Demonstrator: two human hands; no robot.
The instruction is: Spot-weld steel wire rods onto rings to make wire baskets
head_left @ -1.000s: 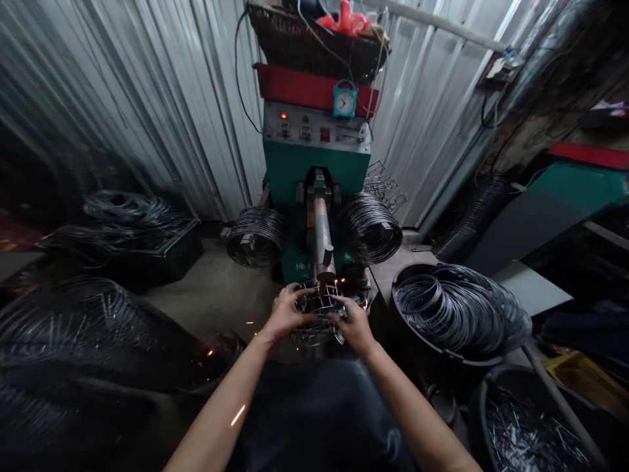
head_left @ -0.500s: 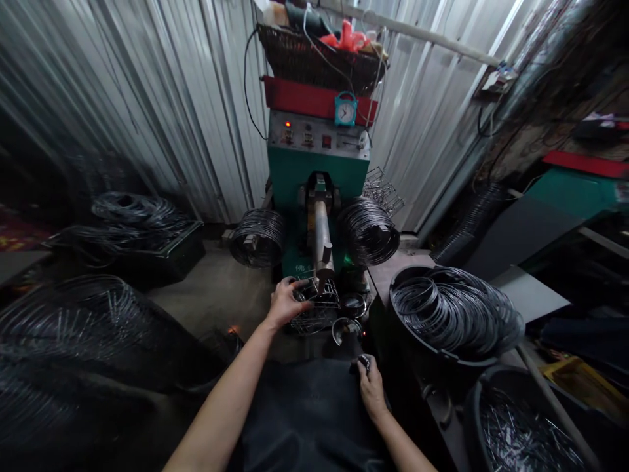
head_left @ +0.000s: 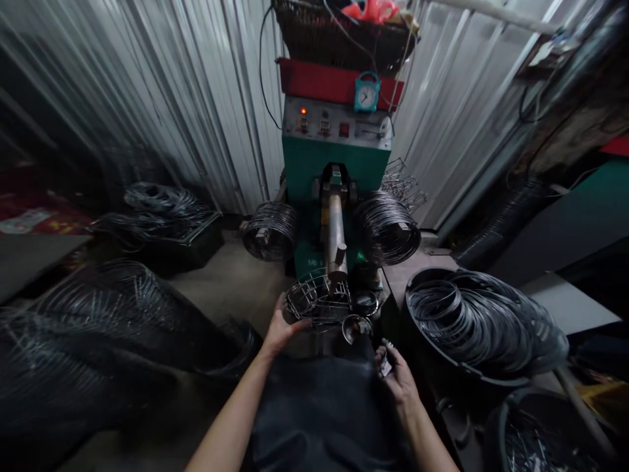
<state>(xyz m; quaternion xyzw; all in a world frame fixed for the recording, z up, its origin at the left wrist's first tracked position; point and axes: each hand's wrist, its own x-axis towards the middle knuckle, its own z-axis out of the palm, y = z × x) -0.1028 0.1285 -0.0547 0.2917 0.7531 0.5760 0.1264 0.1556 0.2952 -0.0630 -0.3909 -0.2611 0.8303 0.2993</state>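
Observation:
My left hand [head_left: 284, 330] grips the left side of a round wire basket frame [head_left: 307, 295], its thumb over the near edge. The wire frame sits under the tip of the machine's metal arm [head_left: 336, 229]. My right hand [head_left: 396, 373] is closed around some small shiny metal pieces [head_left: 386, 364], perhaps short wire pins; their exact kind is too small to tell. It is held over my dark apron [head_left: 324, 413], to the right of a small round metal cup [head_left: 356, 329]. Behind that cup is another small round dish [head_left: 365, 303].
The green machine [head_left: 337, 157] carries a clock [head_left: 367, 92] and a lit red lamp. Wire bundles [head_left: 270, 231] hang on both its sides. At right stand a tub of wire rings [head_left: 472, 321] and a bucket of short metal pieces [head_left: 528, 439]. Wire mesh [head_left: 113, 321] lies left.
My left hand has shifted lower along the wire frame, which now shows its round opening on the left. My right hand has turned, showing the metal pieces. The whole view has swung slightly.

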